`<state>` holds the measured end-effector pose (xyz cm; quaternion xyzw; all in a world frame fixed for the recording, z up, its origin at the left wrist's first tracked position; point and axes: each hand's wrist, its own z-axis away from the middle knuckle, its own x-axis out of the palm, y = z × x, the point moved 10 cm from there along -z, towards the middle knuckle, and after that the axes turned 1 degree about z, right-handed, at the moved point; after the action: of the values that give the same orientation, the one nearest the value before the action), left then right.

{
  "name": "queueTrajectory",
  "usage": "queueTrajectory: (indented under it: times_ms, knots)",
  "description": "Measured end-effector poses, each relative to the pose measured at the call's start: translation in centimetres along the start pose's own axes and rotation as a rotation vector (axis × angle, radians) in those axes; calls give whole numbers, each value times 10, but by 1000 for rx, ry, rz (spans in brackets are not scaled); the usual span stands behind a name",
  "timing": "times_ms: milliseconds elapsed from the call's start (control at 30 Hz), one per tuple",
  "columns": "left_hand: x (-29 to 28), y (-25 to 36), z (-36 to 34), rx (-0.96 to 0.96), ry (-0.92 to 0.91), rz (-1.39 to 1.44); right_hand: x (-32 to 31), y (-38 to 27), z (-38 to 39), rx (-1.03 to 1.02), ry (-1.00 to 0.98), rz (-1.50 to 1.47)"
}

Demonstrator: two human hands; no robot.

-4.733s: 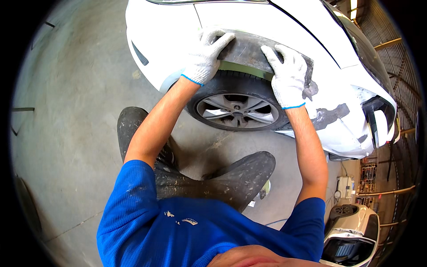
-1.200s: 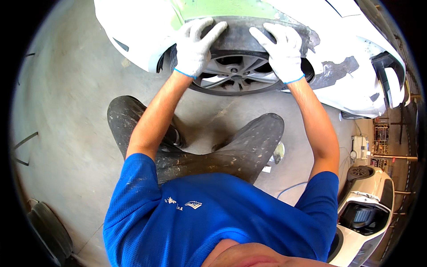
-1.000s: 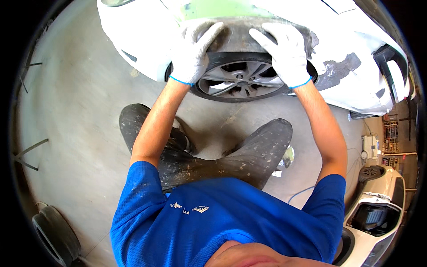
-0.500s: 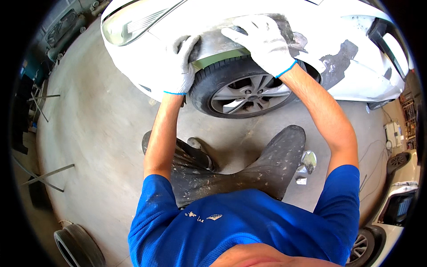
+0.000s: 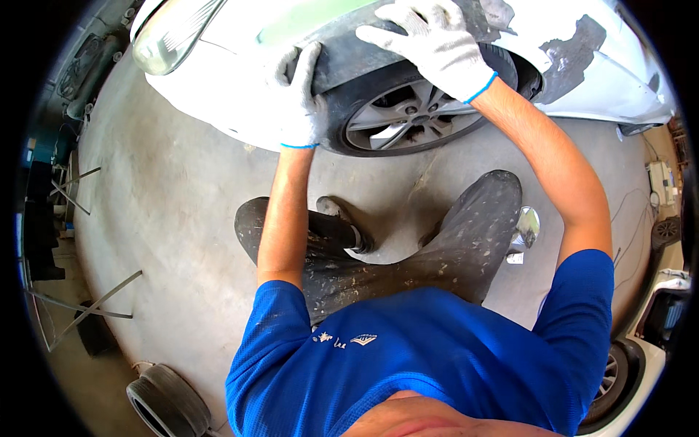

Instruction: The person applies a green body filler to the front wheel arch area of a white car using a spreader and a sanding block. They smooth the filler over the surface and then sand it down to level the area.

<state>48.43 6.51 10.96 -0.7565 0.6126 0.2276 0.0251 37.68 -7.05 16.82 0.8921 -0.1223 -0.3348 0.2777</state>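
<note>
A dark grey, flexible-looking sheet lies along the arch of a white car's front fender; its exact kind I cannot make out. My left hand, in a white knit glove with a blue cuff, grips its left end, thumb and finger spread upward. Farther right, my gloved right hand holds it from above, thumb pointing left and fingers bent over it. A pale green patch shows on the fender above the sheet. Just below sits the wheel, its tyre top partly covered.
A headlight is at upper left, and a grey bare patch marks the door side. Beside my right knee stands a shiny can. Metal stands and a loose tyre are at left; another car is at right.
Both hands have drawn the sheet down over the arch toward the tyre. Green that showed below it now shows above it. The view has shifted as well.
</note>
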Motion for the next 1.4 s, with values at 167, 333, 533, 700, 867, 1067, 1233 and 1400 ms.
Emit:
queueTrajectory:
  times_ms: [167,333,533,700,867,1067,1233,1400]
  knots:
    - [39,5,47,27,90,-135,12,-5,43,-43,113,95]
    - [69,16,84,7,-43,-102,17,-20,83,-37,-84,66]
    - [-15,34,27,124,141,4,-31,-21,30,10,-54,11]
    - [-40,0,-33,162,24,-83,-40,-5,-41,51,11,40]
    - [-40,-13,-46,173,8,-56,-37,4,-64,71,14,18]
    - [-37,-20,-55,192,9,-52,-27,8,-65,80,32,5]
    - [-27,-17,-54,194,13,-47,-19,4,-47,65,52,-7]
    - [-14,-1,-19,135,53,-68,-12,-3,-14,27,75,10]
